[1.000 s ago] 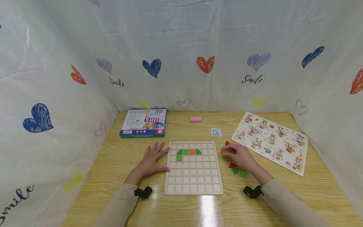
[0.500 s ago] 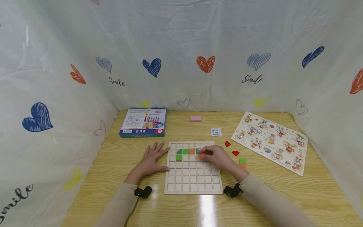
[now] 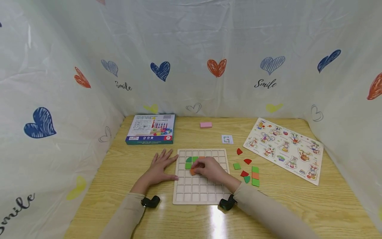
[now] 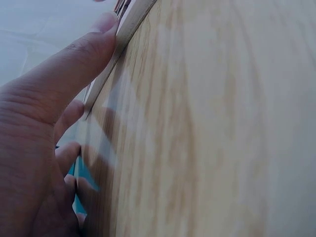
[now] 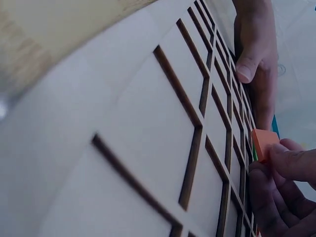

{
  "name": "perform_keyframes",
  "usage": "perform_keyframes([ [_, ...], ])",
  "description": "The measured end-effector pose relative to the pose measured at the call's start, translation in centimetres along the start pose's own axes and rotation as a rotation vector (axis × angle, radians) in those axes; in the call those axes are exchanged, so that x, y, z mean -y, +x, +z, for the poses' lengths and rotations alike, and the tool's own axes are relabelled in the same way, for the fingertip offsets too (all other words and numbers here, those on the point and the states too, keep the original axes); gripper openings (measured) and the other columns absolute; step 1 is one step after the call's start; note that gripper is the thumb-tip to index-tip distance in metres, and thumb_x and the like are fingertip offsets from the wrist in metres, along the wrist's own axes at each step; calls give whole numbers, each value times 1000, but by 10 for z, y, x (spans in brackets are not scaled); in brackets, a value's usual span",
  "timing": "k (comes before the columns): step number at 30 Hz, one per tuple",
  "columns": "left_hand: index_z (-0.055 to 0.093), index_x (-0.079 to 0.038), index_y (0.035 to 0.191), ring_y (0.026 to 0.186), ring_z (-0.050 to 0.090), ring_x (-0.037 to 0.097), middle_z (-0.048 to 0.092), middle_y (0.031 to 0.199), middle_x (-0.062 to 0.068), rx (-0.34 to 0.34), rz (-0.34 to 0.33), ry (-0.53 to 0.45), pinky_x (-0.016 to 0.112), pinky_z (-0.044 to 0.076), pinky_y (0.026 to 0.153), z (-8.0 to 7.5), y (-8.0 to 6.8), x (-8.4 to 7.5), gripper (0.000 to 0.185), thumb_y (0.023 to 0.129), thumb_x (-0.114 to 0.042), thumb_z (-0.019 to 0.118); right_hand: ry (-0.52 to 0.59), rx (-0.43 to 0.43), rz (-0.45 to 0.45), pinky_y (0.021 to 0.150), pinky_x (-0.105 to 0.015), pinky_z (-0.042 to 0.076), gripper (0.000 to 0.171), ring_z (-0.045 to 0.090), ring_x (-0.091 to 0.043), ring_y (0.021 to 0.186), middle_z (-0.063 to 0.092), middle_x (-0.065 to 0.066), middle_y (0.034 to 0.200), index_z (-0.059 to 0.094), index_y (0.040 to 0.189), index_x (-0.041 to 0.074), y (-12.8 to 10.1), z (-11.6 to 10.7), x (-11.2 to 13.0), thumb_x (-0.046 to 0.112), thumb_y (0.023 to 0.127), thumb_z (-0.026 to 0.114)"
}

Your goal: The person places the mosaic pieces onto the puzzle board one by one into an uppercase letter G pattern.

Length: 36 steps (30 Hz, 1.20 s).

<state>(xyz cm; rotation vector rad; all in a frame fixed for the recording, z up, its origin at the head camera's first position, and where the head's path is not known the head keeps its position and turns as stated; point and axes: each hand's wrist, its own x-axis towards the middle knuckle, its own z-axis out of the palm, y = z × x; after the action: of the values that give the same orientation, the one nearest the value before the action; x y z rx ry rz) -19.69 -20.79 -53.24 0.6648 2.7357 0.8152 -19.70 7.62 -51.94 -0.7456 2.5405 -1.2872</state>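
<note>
The wooden grid board [image 3: 195, 190] lies at the table's middle. On its upper left part are a green quarter-circle tile [image 3: 188, 159] and green square tiles [image 3: 188, 166]; an orange tile [image 3: 202, 157] is partly covered by my right hand [image 3: 211, 170]. Between thumb and fingertips that hand pinches an orange square tile [image 3: 192, 172], just below the left green square. The right wrist view shows the pinched tile [image 5: 264, 143] tilted close over the grid. My left hand [image 3: 158, 169] rests spread on the table, its thumb and index finger at the board's left edge.
Right of the board lie loose red quarter-circles [image 3: 247, 161], green squares [image 3: 237, 166], an orange square [image 3: 255, 176] and a green quarter-circle [image 3: 247, 179]. Farther back are a pattern card [image 3: 227, 139], a pink block [image 3: 206, 125], a boxed set [image 3: 150, 129] and an animal puzzle board [image 3: 283, 151].
My right hand has carried the orange square tile from the loose pieces leftward across the board to its left part. The left hand has stayed in place.
</note>
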Motion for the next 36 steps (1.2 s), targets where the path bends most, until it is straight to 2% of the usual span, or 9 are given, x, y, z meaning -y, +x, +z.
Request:
perform_keyframes([
  [12,39,-24,159,156,-1,40,16,170,11,-3,9,1,61,-8,122,0,0,0,95,81,-61,78,-49,5,-8,71,-24,52,7,61,-3,78,69,14,86,77,96,20,7,13,10,14,94,75],
  [21,39,-23,159,155,-1,40,16,170,11,-4,10,-4,61,-8,121,-1,0,0,95,81,-60,79,-135,55,-21,66,-23,51,9,57,-2,71,63,12,82,74,100,16,7,12,13,13,91,76],
  [29,40,-22,159,155,-1,41,16,169,13,-8,16,-4,62,-8,121,-1,-1,0,94,81,-59,79,-190,59,-24,71,-25,51,13,56,-5,78,65,10,88,75,102,15,8,14,15,19,90,79],
  [36,37,-25,159,156,-2,39,14,170,10,-2,12,6,60,-8,122,0,0,2,96,81,-62,77,-299,44,-47,79,-28,52,14,57,-9,90,65,8,97,76,103,18,6,18,15,24,90,79],
])
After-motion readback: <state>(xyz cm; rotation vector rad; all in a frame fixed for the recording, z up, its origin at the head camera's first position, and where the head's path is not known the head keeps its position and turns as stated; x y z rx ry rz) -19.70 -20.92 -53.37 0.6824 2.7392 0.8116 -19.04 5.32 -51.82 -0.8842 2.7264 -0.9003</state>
